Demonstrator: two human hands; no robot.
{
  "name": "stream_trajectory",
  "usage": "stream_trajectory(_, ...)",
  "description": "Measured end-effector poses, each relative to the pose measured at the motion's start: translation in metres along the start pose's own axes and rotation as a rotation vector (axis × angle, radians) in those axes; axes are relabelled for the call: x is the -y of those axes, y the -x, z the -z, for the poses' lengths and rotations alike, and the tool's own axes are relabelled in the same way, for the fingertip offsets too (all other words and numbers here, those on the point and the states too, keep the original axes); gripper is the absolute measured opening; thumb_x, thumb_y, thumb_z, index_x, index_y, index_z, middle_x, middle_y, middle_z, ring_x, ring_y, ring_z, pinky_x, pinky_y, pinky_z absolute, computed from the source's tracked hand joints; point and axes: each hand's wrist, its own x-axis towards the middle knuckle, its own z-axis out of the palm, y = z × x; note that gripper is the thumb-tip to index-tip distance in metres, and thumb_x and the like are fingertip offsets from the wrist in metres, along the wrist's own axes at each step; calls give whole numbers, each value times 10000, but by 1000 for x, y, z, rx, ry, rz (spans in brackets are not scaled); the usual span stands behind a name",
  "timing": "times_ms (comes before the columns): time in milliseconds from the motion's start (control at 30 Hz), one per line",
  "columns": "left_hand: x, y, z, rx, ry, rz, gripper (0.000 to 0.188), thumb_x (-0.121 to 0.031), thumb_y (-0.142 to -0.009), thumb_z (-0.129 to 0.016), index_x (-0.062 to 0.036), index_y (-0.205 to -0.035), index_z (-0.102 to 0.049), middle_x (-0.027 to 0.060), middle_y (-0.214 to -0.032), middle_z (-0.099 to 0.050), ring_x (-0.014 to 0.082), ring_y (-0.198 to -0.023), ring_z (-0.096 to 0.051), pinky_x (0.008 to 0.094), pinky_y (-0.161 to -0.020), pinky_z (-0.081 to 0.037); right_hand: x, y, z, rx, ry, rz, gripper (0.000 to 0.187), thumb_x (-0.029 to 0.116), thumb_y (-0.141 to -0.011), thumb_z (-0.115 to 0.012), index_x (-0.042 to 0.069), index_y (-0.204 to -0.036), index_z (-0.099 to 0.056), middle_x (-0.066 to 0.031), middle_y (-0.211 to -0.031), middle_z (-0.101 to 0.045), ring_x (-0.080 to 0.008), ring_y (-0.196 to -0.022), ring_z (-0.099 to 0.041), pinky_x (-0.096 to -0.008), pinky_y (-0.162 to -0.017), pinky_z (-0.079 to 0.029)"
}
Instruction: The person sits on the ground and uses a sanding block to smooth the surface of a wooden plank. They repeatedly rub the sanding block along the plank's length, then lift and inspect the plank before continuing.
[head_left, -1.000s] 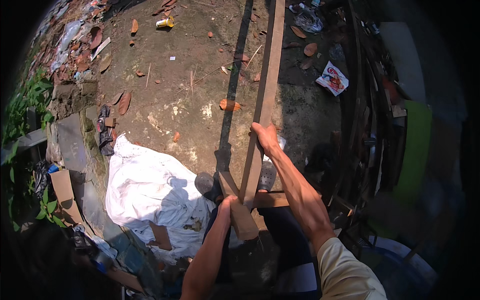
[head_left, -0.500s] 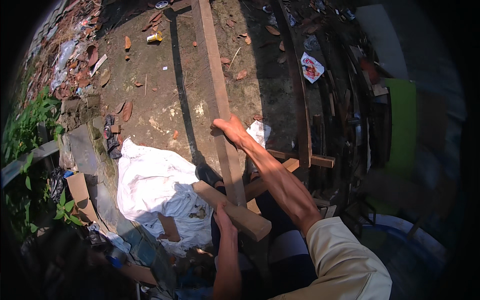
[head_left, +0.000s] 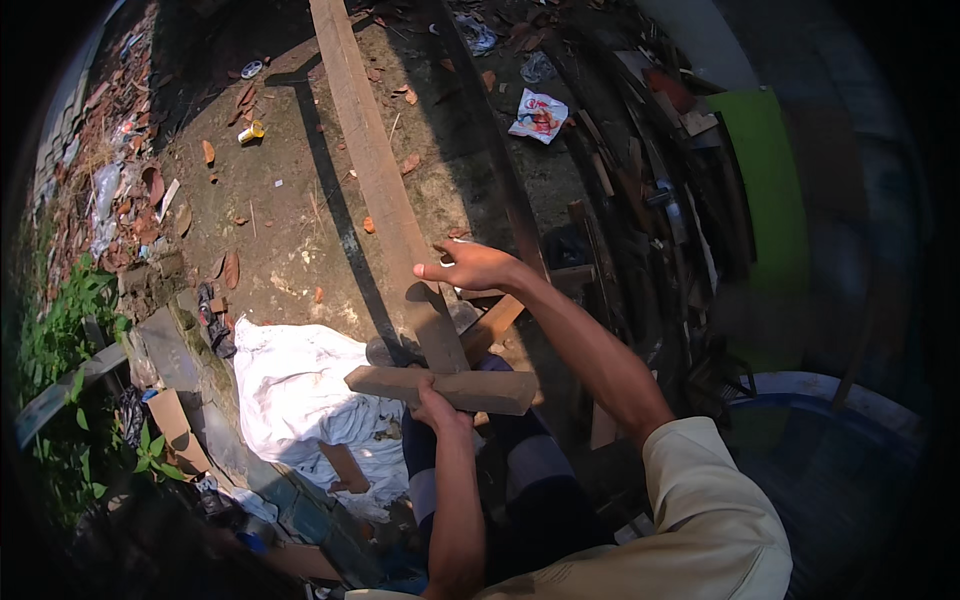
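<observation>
My left hand is closed round the underside of a short wooden block, which lies crosswise over my knees. The near end of a long wooden beam meets the block and runs away toward the far left. Beside the beam is my right hand, thumb stretched out and apart from the fingers, with nothing in it. Its thumb tip overlaps the beam's edge; whether it touches I cannot tell. Another piece of wood slants beneath my right forearm, joining a darker beam on the right.
A crumpled white cloth lies left of my legs. A yellow cup, dry leaves and a printed white plastic bag litter the ground. Scrap timber and a green panel stand right, near a blue tub. Plants grow at left.
My right hand has let go of the long beam and opened beside it. The short block has turned from slanting to nearly crosswise in my left hand. The view has shifted.
</observation>
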Motion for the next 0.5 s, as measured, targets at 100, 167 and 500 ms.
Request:
stream_trajectory(100,3,1,4,21,1,-23,655,-227,-848,-668,57,-1379,-411,198,-1286,-566,346,-1109,-649,524,-924,-574,23,125,-6,217,99,-129,983,738,-852,-637,-20,-1465,-506,-273,-1318,-652,-376,-1271,-621,-475,-1055,-480)
stream_trajectory(167,11,28,-19,-125,-99,-42,745,-224,-848,-673,55,-1433,-306,221,-1322,-534,364,-1126,-642,529,-937,-577,14,175,-27,183,210,-208,858,695,-867,-659,10,-1376,-581,-246,-1266,-678,-362,-1226,-644,-474,-1018,-500)
stream_trajectory(500,26,80,-17,283,-430,256,783,-408,-924,-723,-35,-1496,-339,186,-1479,-439,350,-1355,-494,511,-1087,-437,-60,205,-27,-805,-126,-520,562,550,-841,-787,-10,-868,-746,-183,-727,-716,-330,-713,-724,-423,-691,-550)
